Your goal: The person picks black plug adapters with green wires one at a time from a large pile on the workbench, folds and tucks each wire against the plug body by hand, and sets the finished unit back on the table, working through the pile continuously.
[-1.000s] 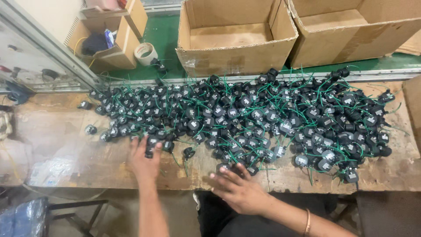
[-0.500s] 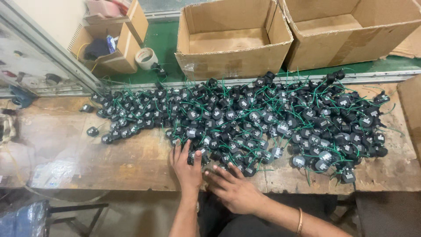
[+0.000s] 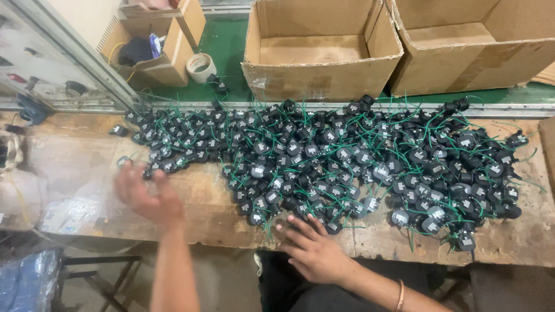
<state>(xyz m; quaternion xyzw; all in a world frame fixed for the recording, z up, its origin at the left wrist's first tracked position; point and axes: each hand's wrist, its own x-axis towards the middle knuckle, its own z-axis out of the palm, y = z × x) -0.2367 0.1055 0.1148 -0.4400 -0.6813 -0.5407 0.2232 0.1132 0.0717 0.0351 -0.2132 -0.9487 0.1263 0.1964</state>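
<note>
A large pile of small black parts with green wires covers most of a worn wooden bench. My left hand is blurred, fingers spread, at the left end of the pile; its fingertips are next to a few loose black parts, and I see nothing in its grasp. My right hand lies palm down at the bench's front edge, fingers apart, fingertips touching the nearest parts of the pile. A thin bangle sits on that wrist.
Two big open cardboard boxes stand on the green floor behind the bench. A smaller box and a tape roll are at the back left. A clear plastic sheet lies at the bench's left end.
My left hand has swung from the middle front of the pile out to its left end. My right hand has stayed at the front edge.
</note>
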